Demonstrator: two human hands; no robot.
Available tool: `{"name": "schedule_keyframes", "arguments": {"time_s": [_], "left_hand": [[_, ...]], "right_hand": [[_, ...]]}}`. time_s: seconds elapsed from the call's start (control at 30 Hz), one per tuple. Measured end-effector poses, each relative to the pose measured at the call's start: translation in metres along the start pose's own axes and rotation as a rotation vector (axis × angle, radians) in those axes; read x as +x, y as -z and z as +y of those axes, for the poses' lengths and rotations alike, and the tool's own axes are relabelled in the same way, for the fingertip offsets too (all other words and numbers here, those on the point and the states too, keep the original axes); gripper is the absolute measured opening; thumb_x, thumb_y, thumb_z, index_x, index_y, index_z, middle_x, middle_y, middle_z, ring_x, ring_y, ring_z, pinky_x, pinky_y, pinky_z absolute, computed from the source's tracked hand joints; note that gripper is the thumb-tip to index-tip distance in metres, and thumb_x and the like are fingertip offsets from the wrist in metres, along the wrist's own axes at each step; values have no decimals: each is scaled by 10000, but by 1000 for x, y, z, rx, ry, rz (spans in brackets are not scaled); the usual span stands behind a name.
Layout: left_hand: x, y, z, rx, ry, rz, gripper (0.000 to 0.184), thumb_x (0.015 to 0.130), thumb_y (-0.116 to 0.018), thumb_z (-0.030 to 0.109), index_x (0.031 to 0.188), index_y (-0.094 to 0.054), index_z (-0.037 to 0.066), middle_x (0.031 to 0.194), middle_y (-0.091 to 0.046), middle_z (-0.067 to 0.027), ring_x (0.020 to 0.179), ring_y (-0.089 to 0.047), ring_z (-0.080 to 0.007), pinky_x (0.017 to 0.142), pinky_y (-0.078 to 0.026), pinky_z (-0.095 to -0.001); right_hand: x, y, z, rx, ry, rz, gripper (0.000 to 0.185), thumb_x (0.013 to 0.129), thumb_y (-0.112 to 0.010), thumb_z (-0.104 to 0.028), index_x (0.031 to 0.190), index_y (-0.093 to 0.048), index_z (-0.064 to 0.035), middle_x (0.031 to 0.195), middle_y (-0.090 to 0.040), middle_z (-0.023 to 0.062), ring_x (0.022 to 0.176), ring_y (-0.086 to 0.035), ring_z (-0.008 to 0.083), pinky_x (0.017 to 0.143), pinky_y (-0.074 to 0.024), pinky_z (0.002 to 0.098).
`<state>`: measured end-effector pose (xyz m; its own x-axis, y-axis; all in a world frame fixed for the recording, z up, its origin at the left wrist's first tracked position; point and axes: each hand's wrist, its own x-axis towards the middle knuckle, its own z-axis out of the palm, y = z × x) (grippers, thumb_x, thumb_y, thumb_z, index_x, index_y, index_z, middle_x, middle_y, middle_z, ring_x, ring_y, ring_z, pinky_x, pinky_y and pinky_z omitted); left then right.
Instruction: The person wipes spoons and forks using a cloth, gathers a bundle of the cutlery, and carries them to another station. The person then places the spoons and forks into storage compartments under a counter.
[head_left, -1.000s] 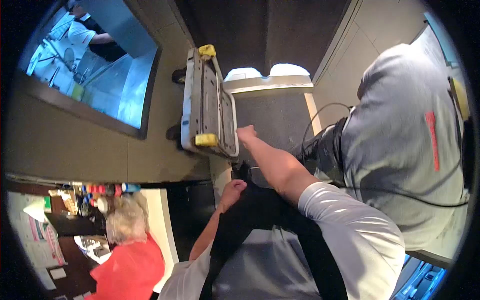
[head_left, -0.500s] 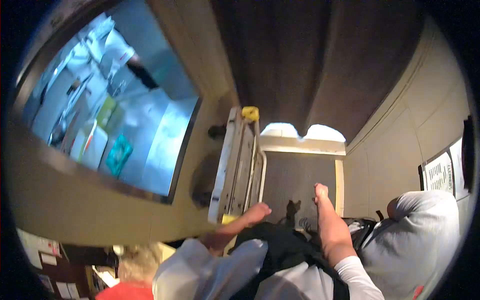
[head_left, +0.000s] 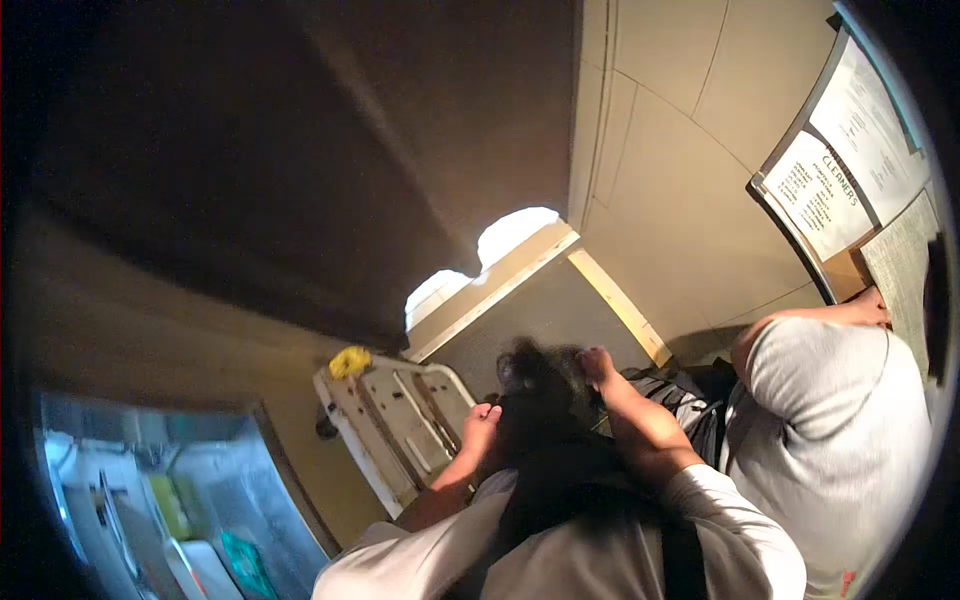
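My left hand (head_left: 482, 425) is in front of my waist, its fingers curled closed at the left edge of my black apron (head_left: 560, 450). Farther forward, my right hand (head_left: 597, 368) is also closed, on the right of a dark, blurred shape (head_left: 540, 375) between the hands. That shape runs into the apron, and I cannot tell whether it is all cloth or partly shadow. Whatever either hand holds is hidden. Left of my left hand, a whitish folding step ladder (head_left: 400, 425) with a yellow foot (head_left: 350, 362) leans by the wall.
Close on my right, a person in a light shirt (head_left: 830, 430) has a hand (head_left: 870, 308) by wall-mounted papers (head_left: 820, 190). A dark panel (head_left: 300, 150) hangs ahead, above a pale wooden edge (head_left: 500, 290) and grey floor (head_left: 560, 310). A lit hatch (head_left: 190, 500) is at lower left.
My view has swung right. My hands have drawn closer together, and the dark shape has risen between them. The nearby person's hand now shows at the papers; the red-clothed person has left view.
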<state>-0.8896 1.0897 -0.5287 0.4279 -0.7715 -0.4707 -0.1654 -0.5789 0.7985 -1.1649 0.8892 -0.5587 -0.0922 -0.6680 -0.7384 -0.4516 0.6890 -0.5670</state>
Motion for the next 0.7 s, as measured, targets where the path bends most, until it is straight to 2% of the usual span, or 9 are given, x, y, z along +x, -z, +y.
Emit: {"name": "schedule_keyframes", "arguments": {"time_s": [0.07,0.1,0.13,0.23,0.27,0.37,0.47,0.57,0.7], "left_hand": [[49,16,27,137,61,-151,466,855,-721,359,1121,-631,-12,1003,-677,-129,915,-631,-210,827,-496,-336],[66,17,30,165,8,-24,485,854,-724,355,1156,-620,-11,1050,-678,-140,946,-637,-208,840,-500,-331],[64,30,93,90,100,-83,518,855,-731,338,1216,-595,-7,1135,-665,-166,1022,-643,-221,871,-507,-340],[131,58,113,23,-22,-144,471,869,-727,307,1199,-596,-2,1088,-673,-139,988,-646,-224,872,-512,-347],[182,50,64,-280,-62,-144,404,887,-710,292,1170,-610,21,1021,-668,-93,890,-636,-197,812,-517,-336],[197,91,192,-394,88,-295,321,915,-678,262,1143,-620,44,974,-658,-61,827,-613,-151,747,-506,-291],[237,116,343,-470,-314,-420,219,963,-601,181,1138,-623,52,1017,-658,-57,866,-611,-125,741,-494,-256],[230,138,492,-415,-582,-584,213,982,-562,118,1162,-610,16,1110,-647,-80,982,-629,-165,859,-515,-309],[289,130,611,-450,-642,-767,364,965,-602,143,1296,-536,7,1206,-629,-115,1086,-629,-215,927,-514,-344]], "right_hand": [[-2,8,-19,0,-132,-50,272,832,-628,-285,1000,-627,-71,944,-612,103,880,-560,233,671,-482,402],[-2,8,-33,-1,-195,-80,253,841,-626,-287,967,-637,-68,917,-618,102,860,-563,233,639,-483,405],[2,9,-43,-12,-259,-111,240,850,-624,-288,934,-647,-64,890,-625,101,839,-566,233,606,-483,408],[27,-17,-106,201,-313,-13,262,882,-617,-311,972,-659,-69,926,-650,98,782,-581,254,588,-476,408],[29,-22,-143,286,-190,-65,271,887,-632,-323,973,-657,-67,925,-651,90,776,-586,246,559,-469,402],[12,-25,-312,436,173,-57,365,948,-582,-341,1198,-591,-76,1020,-641,107,835,-593,207,566,-460,325],[55,-13,-504,551,718,-173,716,967,-559,-471,1501,-307,-67,1289,-566,112,990,-587,159,735,-486,286],[80,-18,-632,740,1027,-84,804,971,-513,-502,1527,-198,-15,1504,-390,150,1257,-469,193,1077,-351,319],[93,-102,-682,514,1218,-188,722,954,-537,-476,1462,-306,-18,1436,-453,155,1226,-504,231,1074,-367,339]]}}
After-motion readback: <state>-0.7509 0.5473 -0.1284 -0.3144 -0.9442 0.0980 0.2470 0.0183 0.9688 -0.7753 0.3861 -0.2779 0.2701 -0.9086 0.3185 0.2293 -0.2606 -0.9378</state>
